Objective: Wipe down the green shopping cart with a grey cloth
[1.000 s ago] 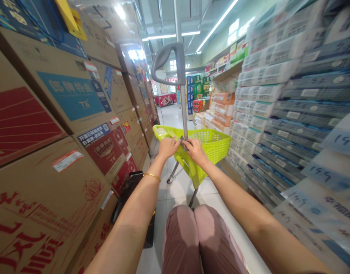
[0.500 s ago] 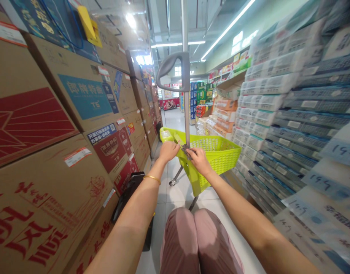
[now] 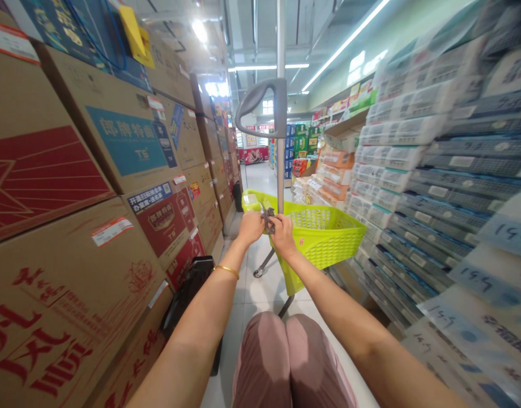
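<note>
A yellow-green shopping cart (image 3: 324, 235) stands in front of my knees, with a metal pole and a grey loop handle (image 3: 281, 107) rising from it. My left hand (image 3: 251, 226) is closed at the cart's near left corner. Beside it, my right hand (image 3: 283, 233) pinches a small crumpled dark grey cloth (image 3: 268, 220). The cloth spans the gap between both hands, just left of the pole. A pale, clear-looking item (image 3: 251, 199) sits on the cart's corner beyond my left hand; its kind is unclear.
Cardboard cartons (image 3: 128, 136) are stacked along the left. A black object (image 3: 188, 294) stands on the floor by my left forearm. Packs of paper goods (image 3: 392, 136) and grey-blue bundles (image 3: 439, 192) pile up on the right. The tiled aisle (image 3: 260, 178) runs ahead.
My right hand has shifted left, bringing the grey cloth from in front of the pole to its left side, against my left hand. The view has moved slightly.
</note>
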Available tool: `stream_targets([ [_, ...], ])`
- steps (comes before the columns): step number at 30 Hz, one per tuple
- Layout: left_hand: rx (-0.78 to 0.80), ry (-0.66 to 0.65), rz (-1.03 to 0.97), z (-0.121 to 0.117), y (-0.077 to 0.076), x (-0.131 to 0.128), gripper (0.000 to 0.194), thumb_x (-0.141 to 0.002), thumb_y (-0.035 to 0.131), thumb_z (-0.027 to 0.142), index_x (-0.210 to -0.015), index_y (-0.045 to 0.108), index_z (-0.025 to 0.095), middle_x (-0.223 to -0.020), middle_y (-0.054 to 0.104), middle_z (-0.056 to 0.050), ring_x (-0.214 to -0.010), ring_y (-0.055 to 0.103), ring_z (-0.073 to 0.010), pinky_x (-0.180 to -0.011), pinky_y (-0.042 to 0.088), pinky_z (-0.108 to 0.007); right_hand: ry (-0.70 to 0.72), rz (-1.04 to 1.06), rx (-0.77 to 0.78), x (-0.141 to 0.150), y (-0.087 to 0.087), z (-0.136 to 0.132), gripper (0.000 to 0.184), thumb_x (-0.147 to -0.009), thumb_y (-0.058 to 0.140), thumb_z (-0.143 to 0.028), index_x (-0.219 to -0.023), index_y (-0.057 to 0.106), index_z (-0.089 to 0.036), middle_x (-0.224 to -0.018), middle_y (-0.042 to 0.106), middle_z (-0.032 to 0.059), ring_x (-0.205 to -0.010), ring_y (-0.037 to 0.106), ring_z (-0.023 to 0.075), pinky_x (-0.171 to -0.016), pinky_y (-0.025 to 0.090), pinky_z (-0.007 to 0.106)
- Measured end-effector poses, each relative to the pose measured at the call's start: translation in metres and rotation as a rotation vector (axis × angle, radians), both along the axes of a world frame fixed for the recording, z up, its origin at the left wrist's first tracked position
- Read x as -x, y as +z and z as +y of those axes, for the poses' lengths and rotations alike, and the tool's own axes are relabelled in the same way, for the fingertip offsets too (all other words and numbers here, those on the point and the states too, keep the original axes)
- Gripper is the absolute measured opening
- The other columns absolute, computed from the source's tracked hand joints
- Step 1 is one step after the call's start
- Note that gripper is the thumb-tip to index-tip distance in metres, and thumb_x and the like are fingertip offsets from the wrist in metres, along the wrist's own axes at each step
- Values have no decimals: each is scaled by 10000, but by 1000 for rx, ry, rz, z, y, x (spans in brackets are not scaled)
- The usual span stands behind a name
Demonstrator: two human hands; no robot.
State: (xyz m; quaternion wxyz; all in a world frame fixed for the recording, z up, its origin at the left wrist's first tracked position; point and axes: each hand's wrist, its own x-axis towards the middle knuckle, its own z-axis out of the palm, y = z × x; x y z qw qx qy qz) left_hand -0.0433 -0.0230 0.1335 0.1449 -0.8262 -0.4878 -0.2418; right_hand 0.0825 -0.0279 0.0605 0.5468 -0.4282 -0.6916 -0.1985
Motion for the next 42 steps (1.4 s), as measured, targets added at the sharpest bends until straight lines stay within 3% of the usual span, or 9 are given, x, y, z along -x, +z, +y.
stream_targets([
  [6,12,-58,2,5,2,2,485,-935,284,297,-670,661,149,-734,668,-81,-739,585,-170,-728,375,-288,-59,-106,-19,-26,-33,11,250,-873,417,-167,-1011,610,-246,-1035,537,99,-1010,467,217,-882,389,413],
  [10,34,-79,-26,5,4,1,487,-933,301,322,-642,656,157,-727,673,-71,-735,579,-168,-717,366,-286,-73,-230,-111,-51,-46,9,235,-868,440,-161,-980,625,-252,-1024,553,89,-1006,464,211,-872,389,382],
  [13,57,-83,-26,7,5,0,463,-927,319,310,-653,661,159,-737,678,-66,-749,580,-168,-714,367,-282,-79,-308,-56,-61,-51,5,239,-861,454,-156,-972,637,-264,-1024,566,81,-991,466,212,-856,378,376],
  [16,75,-82,-18,8,6,-1,448,-923,330,302,-668,668,153,-751,682,-68,-760,582,-168,-715,370,-278,-70,-369,-16,-55,-46,3,236,-863,474,-176,-984,644,-285,-1032,578,72,-1001,456,213,-870,349,380],
  [22,78,-85,-7,6,7,-1,444,-920,340,301,-668,669,141,-741,678,-68,-743,574,-160,-722,366,-272,-25,-550,-270,-11,-18,9,212,-880,478,-214,-990,642,-291,-993,603,36,-980,445,174,-886,300,336],
  [26,52,-96,-22,5,6,2,448,-913,346,299,-629,655,143,-698,667,-59,-700,559,-152,-698,356,-273,31,-574,-369,-10,-13,10,203,-879,478,-184,-960,644,-267,-978,603,33,-955,438,165,-872,287,324],
  [34,37,-121,-38,5,5,1,453,-902,341,285,-600,648,144,-669,654,-53,-665,541,-144,-657,330,-274,-69,-559,-186,-57,-37,-4,209,-880,459,-176,-915,654,-240,-946,580,51,-902,433,176,-826,310,323],
  [39,33,-112,-35,8,3,-3,451,-903,342,284,-610,655,144,-676,653,-55,-667,532,-148,-660,330,-281,-46,-538,-126,-32,-23,1,236,-893,440,-189,-965,649,-273,-976,587,43,-947,433,180,-846,299,334],
  [42,44,-118,-37,8,3,-1,448,-905,349,292,-611,655,146,-678,653,-52,-663,527,-143,-675,337,-278,-25,-560,-188,-13,-12,7,230,-897,446,-204,-957,653,-285,-980,603,34,-950,437,176,-853,290,331],
])
